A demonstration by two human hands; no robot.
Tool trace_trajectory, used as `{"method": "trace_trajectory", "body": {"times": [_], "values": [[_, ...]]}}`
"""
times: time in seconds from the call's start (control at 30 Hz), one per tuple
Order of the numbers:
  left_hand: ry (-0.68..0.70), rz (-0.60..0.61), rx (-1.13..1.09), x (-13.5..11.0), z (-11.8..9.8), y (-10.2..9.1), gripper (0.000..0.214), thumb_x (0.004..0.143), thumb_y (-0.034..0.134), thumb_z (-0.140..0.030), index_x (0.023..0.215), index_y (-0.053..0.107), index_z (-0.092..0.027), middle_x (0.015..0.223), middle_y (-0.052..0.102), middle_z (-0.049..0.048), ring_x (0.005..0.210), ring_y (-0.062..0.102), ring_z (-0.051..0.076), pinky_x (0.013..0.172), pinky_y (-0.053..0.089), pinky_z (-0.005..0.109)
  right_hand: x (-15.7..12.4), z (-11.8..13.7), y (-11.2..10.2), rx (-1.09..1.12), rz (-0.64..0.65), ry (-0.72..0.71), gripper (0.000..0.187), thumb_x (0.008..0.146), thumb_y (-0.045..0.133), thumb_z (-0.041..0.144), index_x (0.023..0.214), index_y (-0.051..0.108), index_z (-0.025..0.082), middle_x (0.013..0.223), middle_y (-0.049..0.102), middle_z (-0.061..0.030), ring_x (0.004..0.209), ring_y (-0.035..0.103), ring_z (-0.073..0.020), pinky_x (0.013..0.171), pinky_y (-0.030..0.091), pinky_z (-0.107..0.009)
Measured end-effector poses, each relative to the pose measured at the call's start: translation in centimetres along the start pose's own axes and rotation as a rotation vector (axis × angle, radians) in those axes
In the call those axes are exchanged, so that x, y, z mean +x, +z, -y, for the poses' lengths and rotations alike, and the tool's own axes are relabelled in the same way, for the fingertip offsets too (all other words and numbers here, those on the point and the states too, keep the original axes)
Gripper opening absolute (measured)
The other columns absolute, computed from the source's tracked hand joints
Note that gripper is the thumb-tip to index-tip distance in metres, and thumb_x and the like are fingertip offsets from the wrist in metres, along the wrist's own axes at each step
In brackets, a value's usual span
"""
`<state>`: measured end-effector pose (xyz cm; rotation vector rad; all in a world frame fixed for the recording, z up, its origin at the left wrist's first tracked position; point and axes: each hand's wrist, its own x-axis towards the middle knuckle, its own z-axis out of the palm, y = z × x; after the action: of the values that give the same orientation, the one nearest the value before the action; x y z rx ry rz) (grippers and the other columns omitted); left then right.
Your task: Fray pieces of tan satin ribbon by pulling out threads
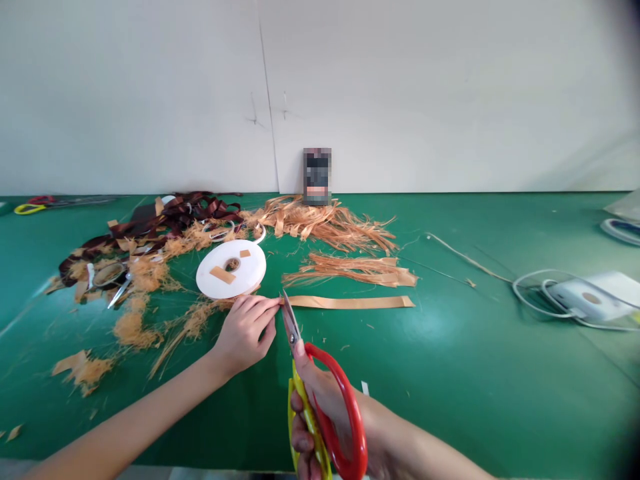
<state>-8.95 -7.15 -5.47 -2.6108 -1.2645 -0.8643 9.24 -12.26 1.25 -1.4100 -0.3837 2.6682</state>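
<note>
A tan ribbon (pixel 350 303) lies flat across the green table, its left end pinched in the fingers of my left hand (pixel 247 333). My right hand (pixel 320 387) is wrapped round a pair of scissors (pixel 291 337) with one red and one yellow handle. The blades point up and away from me and meet the ribbon right beside my left fingertips. Whether they have cut through cannot be made out. Just behind my left hand sits a white ribbon spool (pixel 253 267) with small tan scraps on top.
Fringed tan ribbon strips (pixel 350 270) lie behind the ribbon, with a larger fringed pile (pixel 320 223) farther back. Dark brown ribbon (pixel 200 213) and frayed tan threads (pixel 140 323) cover the left. A white device with a cable (pixel 590 297) lies at right. A phone-like object (pixel 317 177) leans against the wall.
</note>
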Motion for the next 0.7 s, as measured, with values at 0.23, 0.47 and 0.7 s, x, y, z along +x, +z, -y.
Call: {"method": "trace_trajectory", "body": {"times": [0.23, 0.47, 0.7], "values": [[-0.029, 0.021, 0.027, -0.1, 0.1, 0.0, 0.029, 0.082, 0.047, -0.009, 0.105, 0.065, -0.015, 0.105, 0.071, 0.0076, 0.092, 0.062, 0.022, 0.085, 0.045, 0.04, 0.5, -0.6, -0.5, 0.001, -0.057, -0.066, 0.05, 0.089, 0.025, 0.066, 0.077, 0.038, 0.02, 0.048, 0.042, 0.008, 0.031, 0.042, -0.0043, 0.033, 0.036, -0.013], [-0.186, 0.051, 0.236, -0.1, 0.7, 0.5, 0.027, 0.084, 0.045, -0.011, 0.105, 0.063, -0.014, 0.109, 0.069, 0.0101, 0.096, 0.062, 0.025, 0.086, 0.043, 0.042, -1.4, 0.7, -2.9, -0.386, -0.036, -0.246, 0.05, 0.085, 0.035, 0.068, 0.073, 0.038, 0.02, 0.048, 0.042, 0.0075, 0.028, 0.042, -0.0055, 0.027, 0.033, -0.015], [-0.189, 0.056, 0.361, -0.2, 2.6, -0.1, 0.022, 0.084, 0.047, -0.015, 0.1, 0.062, -0.013, 0.108, 0.068, 0.012, 0.091, 0.063, 0.027, 0.084, 0.043, 0.043, -6.0, 4.1, -9.4, -0.87, -0.786, -0.531, 0.035, 0.082, 0.047, 0.054, 0.077, 0.051, 0.019, 0.058, 0.05, 0.0015, 0.044, 0.048, -0.0117, 0.045, 0.039, -0.025]]}}
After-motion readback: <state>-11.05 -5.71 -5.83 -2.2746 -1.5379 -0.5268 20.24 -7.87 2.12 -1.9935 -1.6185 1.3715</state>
